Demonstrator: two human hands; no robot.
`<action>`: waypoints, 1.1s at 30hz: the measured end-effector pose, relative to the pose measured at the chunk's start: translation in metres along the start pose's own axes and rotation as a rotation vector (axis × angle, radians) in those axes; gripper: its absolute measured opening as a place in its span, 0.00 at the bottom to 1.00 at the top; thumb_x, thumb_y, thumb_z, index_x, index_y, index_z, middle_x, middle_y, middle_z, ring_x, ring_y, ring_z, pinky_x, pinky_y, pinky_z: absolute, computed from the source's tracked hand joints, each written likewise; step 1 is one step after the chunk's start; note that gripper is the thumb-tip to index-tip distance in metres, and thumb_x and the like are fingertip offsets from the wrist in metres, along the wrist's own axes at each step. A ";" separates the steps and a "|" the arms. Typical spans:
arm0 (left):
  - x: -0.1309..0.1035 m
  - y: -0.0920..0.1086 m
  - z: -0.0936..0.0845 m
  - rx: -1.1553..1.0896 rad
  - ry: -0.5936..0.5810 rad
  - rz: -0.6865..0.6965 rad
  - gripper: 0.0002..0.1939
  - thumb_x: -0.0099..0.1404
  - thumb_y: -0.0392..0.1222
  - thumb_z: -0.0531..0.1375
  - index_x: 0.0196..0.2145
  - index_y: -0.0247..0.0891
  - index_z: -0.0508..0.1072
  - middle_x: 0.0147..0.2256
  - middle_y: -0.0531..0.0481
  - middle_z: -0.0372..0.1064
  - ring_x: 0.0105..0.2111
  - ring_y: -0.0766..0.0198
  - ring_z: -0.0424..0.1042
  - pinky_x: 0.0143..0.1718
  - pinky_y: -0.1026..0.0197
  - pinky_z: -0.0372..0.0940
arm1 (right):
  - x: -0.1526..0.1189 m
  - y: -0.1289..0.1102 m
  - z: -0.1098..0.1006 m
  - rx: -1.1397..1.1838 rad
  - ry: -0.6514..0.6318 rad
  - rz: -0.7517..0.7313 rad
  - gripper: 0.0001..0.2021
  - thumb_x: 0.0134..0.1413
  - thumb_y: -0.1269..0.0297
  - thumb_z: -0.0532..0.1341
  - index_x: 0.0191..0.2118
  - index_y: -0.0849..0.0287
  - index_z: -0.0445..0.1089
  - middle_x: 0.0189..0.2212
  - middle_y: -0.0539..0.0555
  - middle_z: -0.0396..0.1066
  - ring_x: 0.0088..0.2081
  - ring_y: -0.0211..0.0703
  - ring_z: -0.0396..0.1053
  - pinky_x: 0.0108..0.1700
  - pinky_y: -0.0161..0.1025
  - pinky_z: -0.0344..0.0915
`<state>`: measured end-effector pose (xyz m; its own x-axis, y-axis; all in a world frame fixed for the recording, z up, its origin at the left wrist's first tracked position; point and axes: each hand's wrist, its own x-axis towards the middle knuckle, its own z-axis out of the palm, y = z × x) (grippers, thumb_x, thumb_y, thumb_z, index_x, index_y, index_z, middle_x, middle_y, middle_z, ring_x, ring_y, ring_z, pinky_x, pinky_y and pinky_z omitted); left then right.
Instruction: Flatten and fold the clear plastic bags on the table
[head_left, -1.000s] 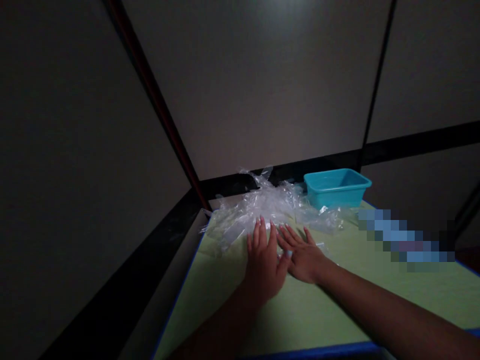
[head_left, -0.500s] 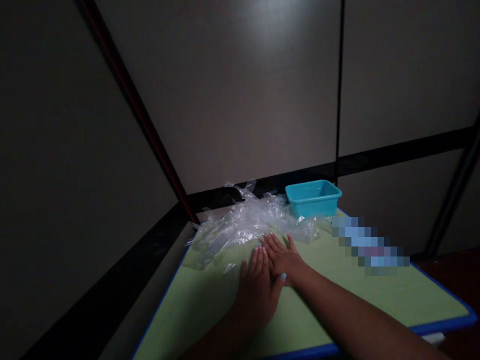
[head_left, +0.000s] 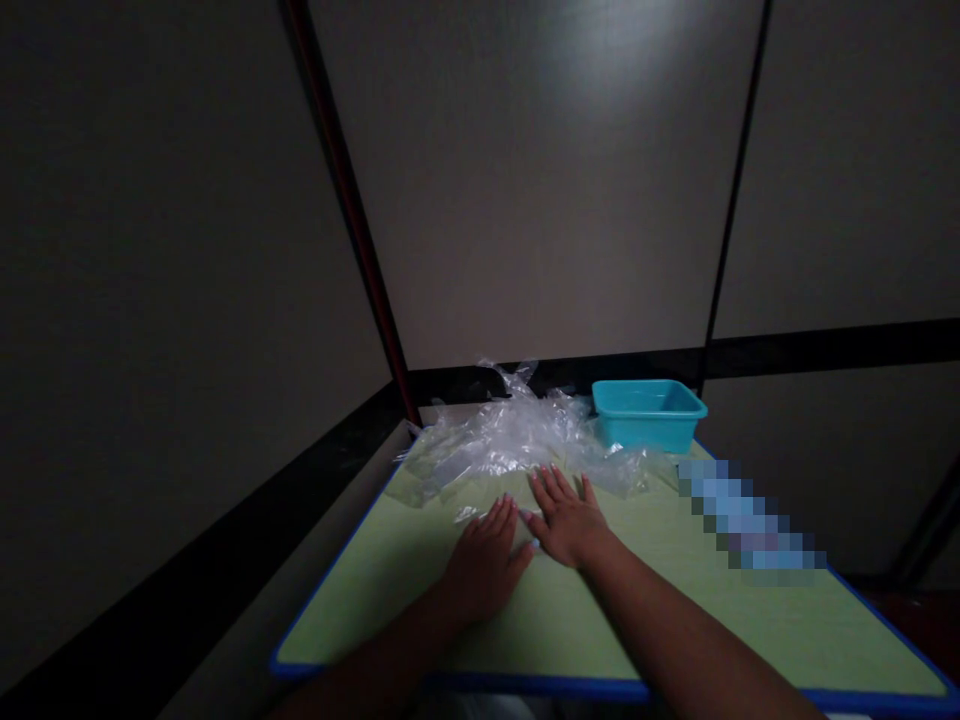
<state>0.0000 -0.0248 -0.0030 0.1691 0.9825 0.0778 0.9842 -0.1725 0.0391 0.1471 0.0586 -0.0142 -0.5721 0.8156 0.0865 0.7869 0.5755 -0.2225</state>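
My left hand (head_left: 486, 558) lies open near the middle of the green tabletop (head_left: 360, 600), palm down, with its thumb out to the right. Just right of it and a little farther off, my right hand (head_left: 568, 520) rests flat with fingers spread. Neither hand holds anything. Beyond the fingertips spreads a crumpled heap of clear plastic bags (head_left: 517, 430), reaching across the far part of the table. The fingertips are close to its near edge; whether they touch the film I cannot tell.
A turquoise plastic basin (head_left: 649, 425) stands at the far right corner beside the plastic. A blurred-out blue item (head_left: 750, 525) lies along the right side. Blue edging (head_left: 555, 687) rims the table. Dark-trimmed wall panels (head_left: 555, 200) rise behind and to the left.
My hands were overlapping closely and have moved apart, the left one toward the left and nearer to me. The view has tilted and shifted slightly. The plastic heap looks about the same.
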 end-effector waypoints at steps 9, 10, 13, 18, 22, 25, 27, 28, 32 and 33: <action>-0.009 -0.039 -0.006 0.015 -0.056 -0.021 0.33 0.67 0.53 0.42 0.62 0.27 0.48 0.63 0.37 0.39 0.63 0.55 0.41 0.61 0.51 0.45 | -0.003 -0.002 -0.007 -0.016 -0.034 0.015 0.36 0.57 0.41 0.32 0.66 0.56 0.32 0.66 0.52 0.26 0.65 0.45 0.22 0.59 0.57 0.17; -0.011 -0.042 -0.007 0.014 -0.056 -0.037 0.33 0.67 0.53 0.41 0.63 0.28 0.48 0.63 0.37 0.39 0.63 0.55 0.41 0.60 0.51 0.45 | -0.003 -0.002 -0.007 -0.019 -0.037 0.016 0.36 0.57 0.41 0.32 0.66 0.56 0.31 0.66 0.53 0.26 0.65 0.45 0.22 0.59 0.57 0.16; -0.016 -0.048 -0.009 0.008 -0.060 -0.074 0.33 0.67 0.54 0.39 0.63 0.30 0.46 0.64 0.39 0.38 0.63 0.55 0.40 0.59 0.46 0.45 | -0.003 -0.003 -0.008 -0.021 -0.038 0.020 0.37 0.57 0.40 0.32 0.66 0.58 0.31 0.66 0.53 0.26 0.65 0.46 0.22 0.59 0.58 0.17; -0.025 -0.064 -0.013 0.029 -0.097 -0.157 0.30 0.68 0.50 0.37 0.64 0.33 0.43 0.64 0.42 0.36 0.64 0.57 0.38 0.59 0.40 0.41 | -0.004 -0.003 -0.011 -0.004 -0.046 0.010 0.40 0.55 0.37 0.31 0.66 0.59 0.32 0.66 0.54 0.26 0.65 0.46 0.23 0.59 0.59 0.18; -0.028 -0.066 -0.014 0.132 -0.070 -0.282 0.30 0.68 0.46 0.38 0.63 0.27 0.46 0.64 0.38 0.37 0.63 0.54 0.40 0.58 0.36 0.39 | -0.004 -0.003 -0.010 -0.002 -0.046 0.010 0.39 0.55 0.37 0.31 0.66 0.59 0.31 0.66 0.54 0.26 0.65 0.46 0.23 0.59 0.59 0.18; -0.023 -0.045 -0.017 0.191 0.065 -0.272 0.30 0.67 0.45 0.39 0.62 0.25 0.47 0.64 0.37 0.36 0.64 0.52 0.38 0.58 0.36 0.41 | -0.004 -0.003 -0.008 -0.002 -0.035 0.006 0.36 0.58 0.41 0.29 0.66 0.59 0.32 0.66 0.54 0.27 0.65 0.47 0.24 0.59 0.60 0.20; -0.017 -0.021 -0.019 0.147 0.101 -0.187 0.30 0.68 0.46 0.39 0.63 0.27 0.47 0.64 0.39 0.37 0.64 0.54 0.38 0.59 0.41 0.44 | -0.003 -0.002 -0.007 -0.014 -0.032 0.010 0.33 0.60 0.46 0.30 0.66 0.58 0.33 0.66 0.54 0.28 0.65 0.46 0.24 0.59 0.60 0.21; -0.013 -0.008 -0.019 0.116 0.086 -0.133 0.30 0.68 0.47 0.39 0.63 0.28 0.48 0.64 0.40 0.38 0.64 0.55 0.39 0.59 0.42 0.45 | -0.002 -0.002 -0.006 -0.023 -0.034 0.011 0.31 0.61 0.48 0.31 0.66 0.58 0.33 0.66 0.53 0.27 0.65 0.46 0.23 0.59 0.60 0.21; 0.002 0.025 -0.014 -0.001 0.011 0.054 0.34 0.66 0.56 0.43 0.61 0.29 0.52 0.63 0.38 0.41 0.63 0.54 0.40 0.60 0.45 0.44 | -0.001 -0.001 -0.006 -0.057 -0.062 0.033 0.29 0.61 0.55 0.35 0.66 0.58 0.33 0.66 0.52 0.27 0.65 0.45 0.23 0.59 0.61 0.24; 0.004 0.027 -0.012 -0.025 0.000 0.070 0.36 0.65 0.59 0.43 0.61 0.28 0.52 0.63 0.37 0.41 0.63 0.53 0.41 0.60 0.45 0.44 | -0.001 -0.001 -0.006 -0.063 -0.069 0.037 0.29 0.61 0.56 0.36 0.66 0.58 0.33 0.66 0.52 0.26 0.65 0.45 0.24 0.59 0.61 0.24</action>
<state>0.0269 -0.0266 0.0099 0.2375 0.9680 0.0810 0.9684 -0.2424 0.0582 0.1482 0.0578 -0.0083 -0.5550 0.8318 0.0117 0.8197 0.5493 -0.1625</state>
